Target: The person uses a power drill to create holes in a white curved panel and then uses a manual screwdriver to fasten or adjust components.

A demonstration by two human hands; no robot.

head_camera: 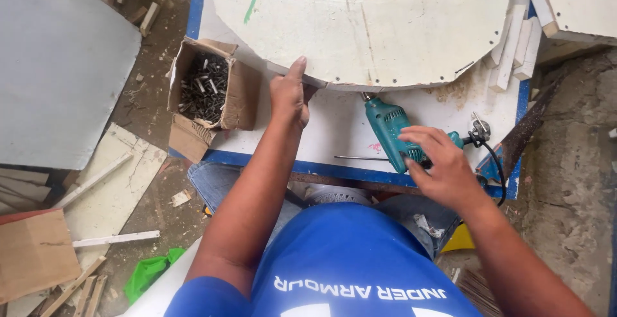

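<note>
Teal drill (389, 130) on tabletop (334, 130): right hand (443, 166) fingers spread open over it; left hand (288, 95) fingers pressing curved white panel (385, 27) edge.

The top edge cuts off the white ring panel (385, 34), so its far half and hole stay unseen. The right hand (443, 169) covers the rear of the teal drill (389, 130), hiding the grip and trigger. The left hand (288, 95) hides part of the panel's rim. Pieces in the cardboard box (205, 89) are too small to identify.
</note>
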